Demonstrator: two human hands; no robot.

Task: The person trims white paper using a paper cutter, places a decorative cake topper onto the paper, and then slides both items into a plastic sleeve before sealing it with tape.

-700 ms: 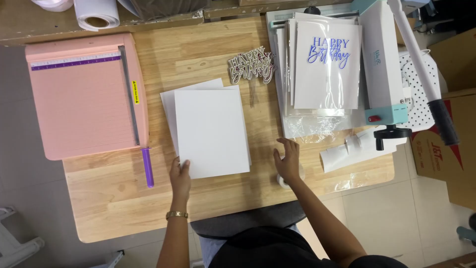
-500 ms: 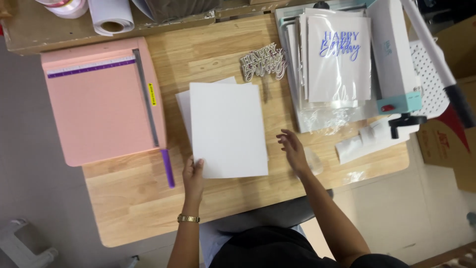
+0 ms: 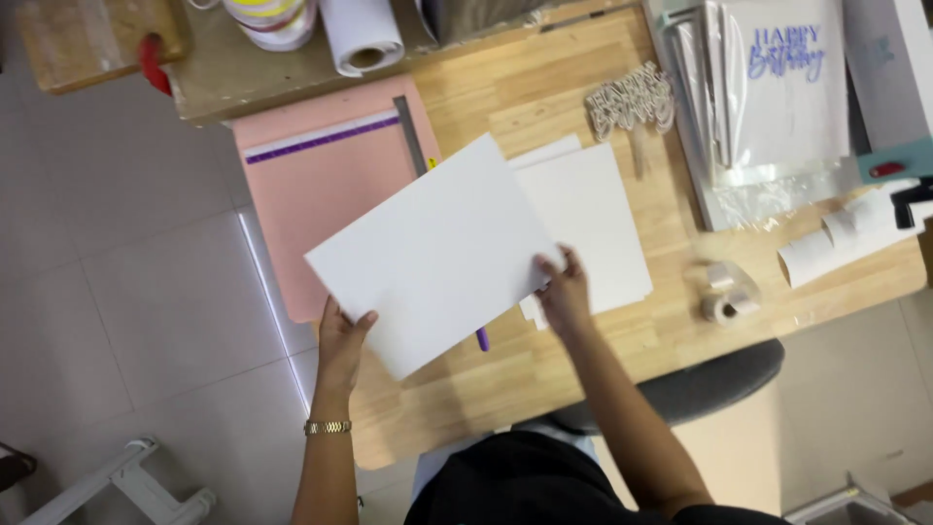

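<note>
White sheet (image 3: 437, 253) pinched by left hand (image 3: 340, 335) and right hand (image 3: 564, 290) above pink trimmer (image 3: 326, 190); sheet best kept flat, edges squared to trimmer rail.

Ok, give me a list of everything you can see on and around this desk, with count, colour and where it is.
white sheet: one, white, lifted over the trimmer's right edge
paper stack: one, white, desk centre
paper trimmer: one, pink with purple strip, left
wooden desk: one, light wood
lettering cutout: one, pale, top centre
bagged cards: one pile, white and blue, top right
paper roll: one, white, top
tape rolls: a few, clear, right
left hand: holds sheet's lower edge
right hand: holds sheet's right edge
</note>
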